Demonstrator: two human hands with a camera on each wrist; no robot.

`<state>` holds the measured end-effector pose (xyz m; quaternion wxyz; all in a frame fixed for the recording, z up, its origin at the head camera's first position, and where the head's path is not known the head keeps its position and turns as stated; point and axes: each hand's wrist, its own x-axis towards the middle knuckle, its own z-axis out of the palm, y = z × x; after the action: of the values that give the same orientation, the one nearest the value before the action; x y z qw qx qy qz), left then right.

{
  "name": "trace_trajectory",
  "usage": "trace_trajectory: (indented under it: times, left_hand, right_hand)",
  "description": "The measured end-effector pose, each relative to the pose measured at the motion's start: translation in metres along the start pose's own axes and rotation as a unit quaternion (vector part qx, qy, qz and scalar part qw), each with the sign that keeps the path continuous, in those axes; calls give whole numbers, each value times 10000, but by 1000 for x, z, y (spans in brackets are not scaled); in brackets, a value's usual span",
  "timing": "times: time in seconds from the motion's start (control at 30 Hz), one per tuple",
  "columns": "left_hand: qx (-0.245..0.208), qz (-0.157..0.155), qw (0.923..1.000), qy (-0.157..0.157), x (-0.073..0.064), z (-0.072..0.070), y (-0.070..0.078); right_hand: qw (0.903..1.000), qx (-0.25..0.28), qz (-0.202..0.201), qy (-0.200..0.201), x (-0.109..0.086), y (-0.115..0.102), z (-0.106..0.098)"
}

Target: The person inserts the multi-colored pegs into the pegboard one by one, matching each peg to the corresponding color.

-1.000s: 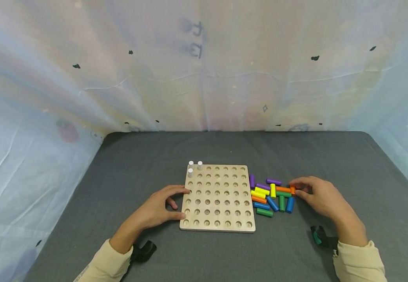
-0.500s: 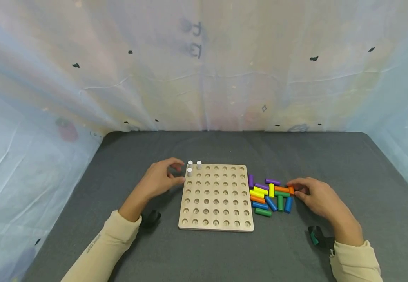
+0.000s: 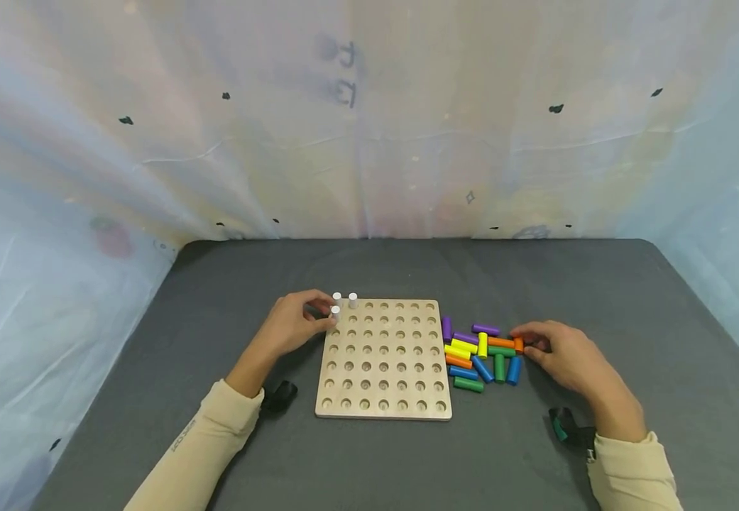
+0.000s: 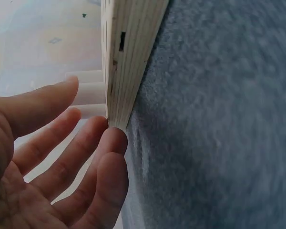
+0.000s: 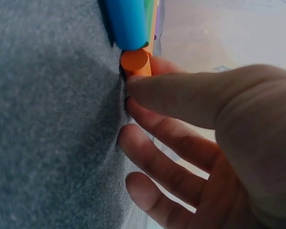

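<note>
My left hand (image 3: pixel 295 319) is at the far left corner of the pale wooden peg board (image 3: pixel 382 419). Its thumb and forefinger pinch the nearer white peg (image 3: pixel 335 314) standing there. Two more white pegs stand behind it; one is the back peg (image 3: pixel 353 301). In the left wrist view, the other fingertips reach the board's edge (image 4: pixel 128 62). My right hand (image 3: pixel 561 351) holds a short orange peg (image 5: pixel 136 62) between thumb and forefinger, at the right end of the coloured pegs. A blue peg (image 5: pixel 126 24) lies right against it in the right wrist view.
Several coloured pegs lie loose along the board's right side, among them a yellow peg (image 3: pixel 483 345), a purple peg (image 3: pixel 486 329) and a green peg (image 3: pixel 468 385). A dark grey cloth (image 3: pixel 497 454) covers the table. Light printed curtains (image 3: pixel 407 177) rise around it.
My left hand has moved from the board's left edge up to its far left corner and closed in on the white peg. The right hand stays at the orange peg. The view shifts slightly.
</note>
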<state>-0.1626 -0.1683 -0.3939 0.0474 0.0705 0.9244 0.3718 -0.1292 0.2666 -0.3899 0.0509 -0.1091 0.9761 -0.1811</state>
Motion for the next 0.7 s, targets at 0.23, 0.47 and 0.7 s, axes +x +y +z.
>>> trace_trajectory:
  times: [0.23, 0.47, 0.7]
  left_hand:
    - [41, 83, 9999, -128, -3, 0, -4]
    - [-122, -149, 9985, -504, -13, 2, -8]
    - [-201, -184, 9986, -458, -23, 2, -13]
  right_hand:
    - [10000, -19, -56, 42, 2, 1, 2]
    - [9999, -37, -96, -17, 3, 2, -3]
    - [10000, -20, -37, -61, 1, 4, -1]
